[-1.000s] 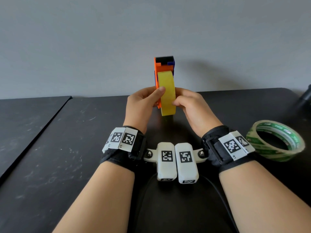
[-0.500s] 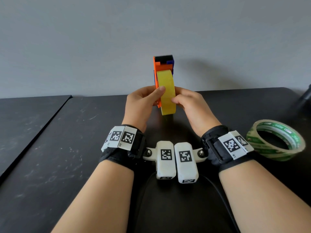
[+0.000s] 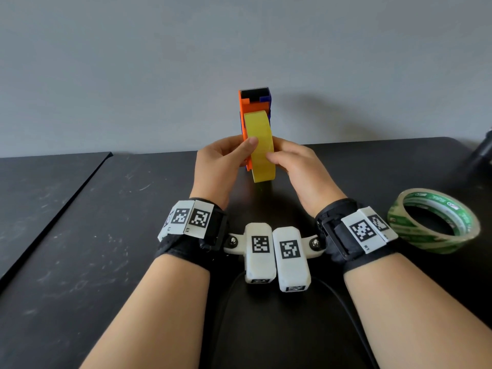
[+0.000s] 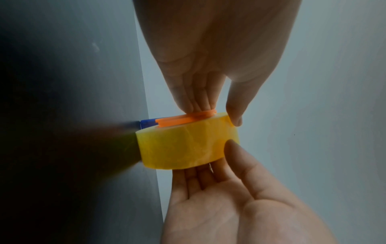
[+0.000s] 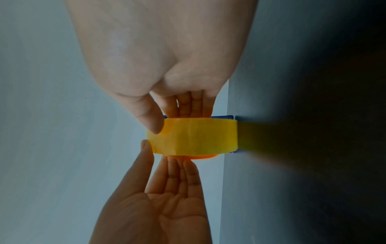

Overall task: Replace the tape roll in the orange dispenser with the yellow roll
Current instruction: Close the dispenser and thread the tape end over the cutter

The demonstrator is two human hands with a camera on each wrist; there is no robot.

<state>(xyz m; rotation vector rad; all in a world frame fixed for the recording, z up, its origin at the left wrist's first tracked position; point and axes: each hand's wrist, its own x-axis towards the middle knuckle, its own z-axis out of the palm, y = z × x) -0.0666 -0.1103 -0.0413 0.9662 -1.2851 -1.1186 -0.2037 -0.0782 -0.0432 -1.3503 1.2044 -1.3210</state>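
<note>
The orange dispenser [image 3: 254,101] stands upright at the table's far middle, its black cutter on top and a blue part behind. The yellow roll [image 3: 259,134] sits on it, edge toward me. My left hand [image 3: 239,153] pinches from the left: straight fingers on the orange side plate [image 4: 183,120], thumb on the roll's rim. From the right, my right hand [image 3: 279,155] pinches the yellow roll [image 5: 198,137], fingers against its far side and thumb on its band. In the wrist views the roll's lower end meets the dark table.
A clear tape roll with green print [image 3: 434,221] lies flat on the black table [image 3: 106,262], just right of my right wrist. A dark object [image 3: 482,155] stands at the far right edge. A grey wall rises close behind the dispenser. A seam [image 3: 53,211] divides the table at left.
Hands and dispenser sit slightly higher in the view than a second ago. Both hands keep the same hold on the dispenser and the roll.
</note>
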